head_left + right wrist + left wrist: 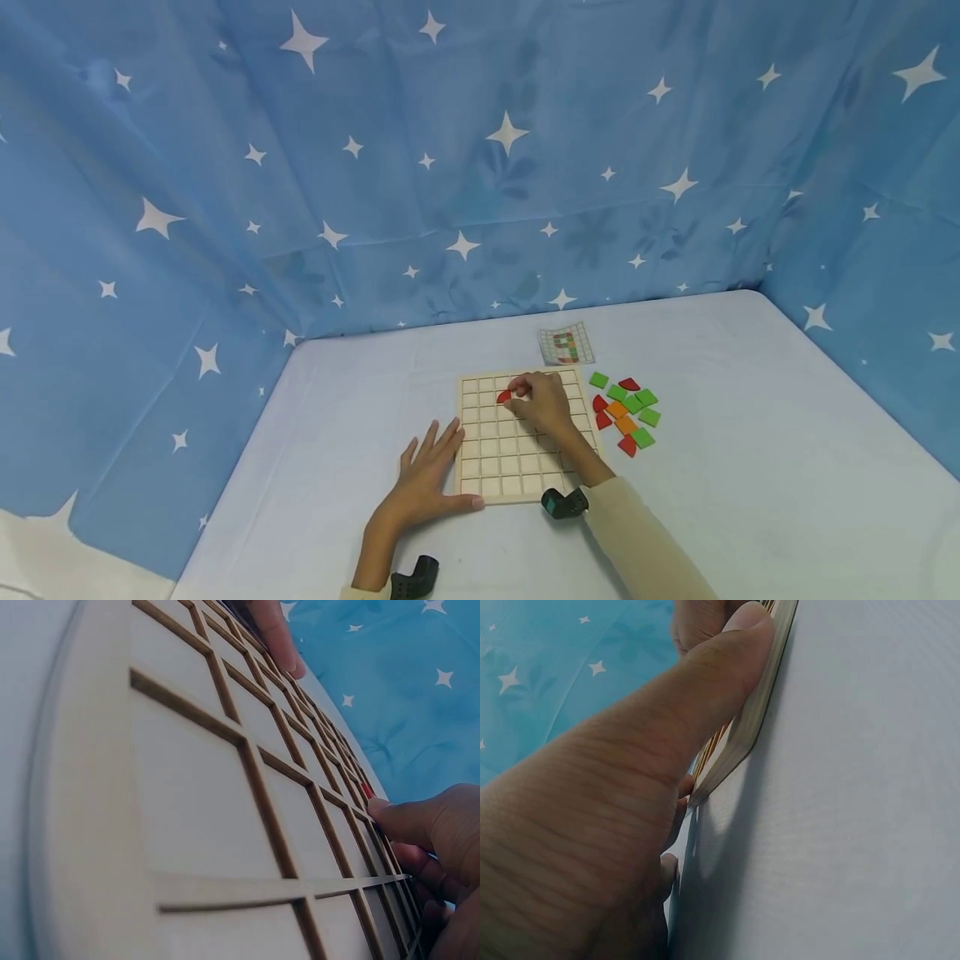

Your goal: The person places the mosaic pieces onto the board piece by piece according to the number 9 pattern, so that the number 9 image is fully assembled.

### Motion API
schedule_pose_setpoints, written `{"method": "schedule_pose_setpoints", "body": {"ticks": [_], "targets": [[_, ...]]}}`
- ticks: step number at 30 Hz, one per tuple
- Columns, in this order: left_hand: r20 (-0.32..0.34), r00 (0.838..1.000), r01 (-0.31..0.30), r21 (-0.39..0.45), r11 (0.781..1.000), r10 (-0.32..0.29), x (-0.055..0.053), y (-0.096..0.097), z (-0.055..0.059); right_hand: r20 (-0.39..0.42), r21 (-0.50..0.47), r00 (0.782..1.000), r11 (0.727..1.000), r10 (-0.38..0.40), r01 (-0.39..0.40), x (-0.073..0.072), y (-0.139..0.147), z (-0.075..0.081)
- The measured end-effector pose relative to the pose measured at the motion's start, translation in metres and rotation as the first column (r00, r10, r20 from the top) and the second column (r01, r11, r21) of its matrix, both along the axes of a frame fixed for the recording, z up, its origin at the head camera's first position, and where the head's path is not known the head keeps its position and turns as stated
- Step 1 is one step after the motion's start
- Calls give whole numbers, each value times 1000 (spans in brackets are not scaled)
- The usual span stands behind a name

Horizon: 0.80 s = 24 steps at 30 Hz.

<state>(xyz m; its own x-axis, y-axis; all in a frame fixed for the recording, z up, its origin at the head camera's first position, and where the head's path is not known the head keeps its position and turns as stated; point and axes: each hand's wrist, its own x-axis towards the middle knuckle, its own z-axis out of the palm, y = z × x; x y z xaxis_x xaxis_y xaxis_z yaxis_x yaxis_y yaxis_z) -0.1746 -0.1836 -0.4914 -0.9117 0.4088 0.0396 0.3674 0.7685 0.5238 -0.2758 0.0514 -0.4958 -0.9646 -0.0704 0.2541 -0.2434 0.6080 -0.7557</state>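
Note:
A light wooden grid board [489, 467] lies on the white table. Spread fingers of my left hand [426, 492] rest along its left edge, and the thumb [742, 637] presses on the front edge near the corner. Over the upper middle cells, my right hand [545, 403] pinches a red quarter-circle tile [503, 397] with thumb and fingertips. In the right wrist view, only a sliver of the red tile [367, 790] shows beside the thumb [394, 817], close against the grid.
Right of the board lie several loose tiles: green squares [648, 417], orange squares [626, 425] and red quarter-circles [627, 446]. A pattern card [550, 348] with a coloured figure lies behind the board. A blue star-print curtain [420, 192] stands along the table's back and sides.

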Motion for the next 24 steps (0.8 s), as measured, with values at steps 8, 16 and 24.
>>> {"method": "schedule_pose_setpoints", "body": {"ticks": [8, 16, 24], "targets": [[9, 1000, -4, -1, 1000, 4, 0, 0, -1, -44, -6, 999, 1000, -14, 14, 3, 0, 0], [14, 1000, -4, 19, 1000, 4, 0, 2, -3, 55, 4, 998, 1000, -27, 27, 2, 3, -1], [13, 1000, -8, 18, 1000, 8, -2, 2, -4, 35, -24, 999, 1000, 4, -3, 2, 5, 0]]}}
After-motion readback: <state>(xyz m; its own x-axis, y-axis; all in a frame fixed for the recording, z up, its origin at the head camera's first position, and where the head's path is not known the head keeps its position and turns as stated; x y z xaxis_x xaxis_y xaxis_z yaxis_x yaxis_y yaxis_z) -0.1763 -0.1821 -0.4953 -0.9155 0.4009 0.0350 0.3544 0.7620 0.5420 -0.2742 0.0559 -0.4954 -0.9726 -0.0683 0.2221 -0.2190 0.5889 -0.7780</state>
